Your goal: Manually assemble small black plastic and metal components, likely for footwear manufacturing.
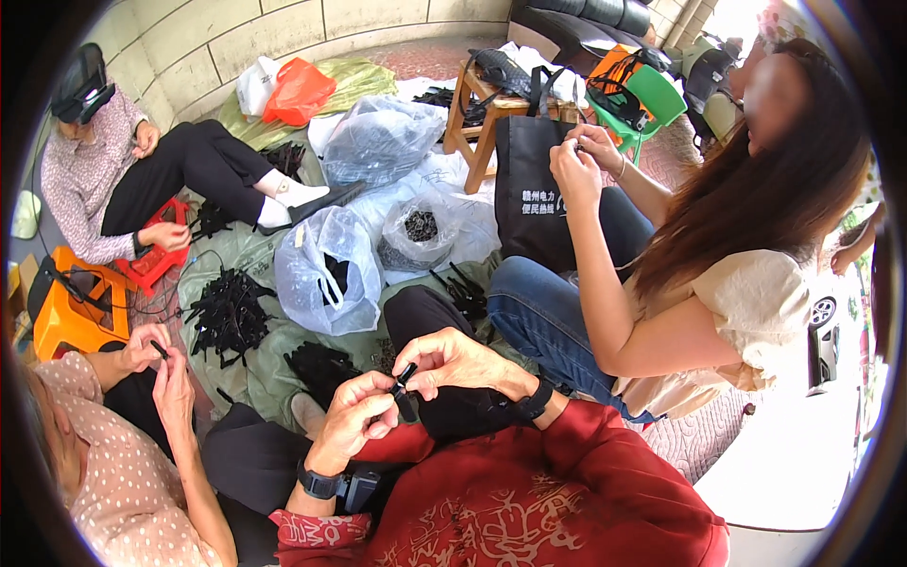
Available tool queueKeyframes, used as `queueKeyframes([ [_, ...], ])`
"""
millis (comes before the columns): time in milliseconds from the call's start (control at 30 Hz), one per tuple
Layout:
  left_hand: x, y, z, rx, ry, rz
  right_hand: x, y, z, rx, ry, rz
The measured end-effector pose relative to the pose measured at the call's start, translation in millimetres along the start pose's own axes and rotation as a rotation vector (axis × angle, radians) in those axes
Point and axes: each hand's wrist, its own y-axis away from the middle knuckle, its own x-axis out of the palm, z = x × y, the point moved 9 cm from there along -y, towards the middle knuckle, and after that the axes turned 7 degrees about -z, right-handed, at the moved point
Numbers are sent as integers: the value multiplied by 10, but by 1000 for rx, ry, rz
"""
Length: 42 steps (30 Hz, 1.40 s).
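Note:
In front of my red top, my left hand [357,414] and my right hand [461,367] come together over a small black strap-like piece [405,406]. The left fingers are closed round its lower part, while the right thumb and fingertips pinch the upper end. Its exact kind is too small to make out. Beyond my hands, a heap of similar black pieces [321,369] lies on the green sheet [274,354]. A larger black pile [231,312] is farther left.
Clear plastic bags [331,269] stand ahead, one with small dark parts. A co-worker in a dotted top [123,463] sits left, another in jeans [557,321] right, a third [85,180] far left. A wooden stool [484,142], black bag [529,189] and orange stool [80,317] stand around.

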Motion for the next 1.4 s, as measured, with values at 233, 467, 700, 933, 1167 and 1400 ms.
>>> queueKeyframes([
  [233,122,-4,-52,-4,-119,-33,-67,63,96,8,16,-57],
  [467,138,42,-120,-5,-55,48,35,39,38,37,51,-30],
  [700,52,60,-150,-11,-135,-28,54,17,46,-22,-14,-102],
  [933,164,24,-160,69,-307,1,60,94,36,19,5,-106],
  [1167,-12,-34,-14,33,-119,-68,77,54,-31,-15,5,-1],
  [1400,109,-91,18,-9,-23,52,6,103,-10,-9,-42,-7],
])
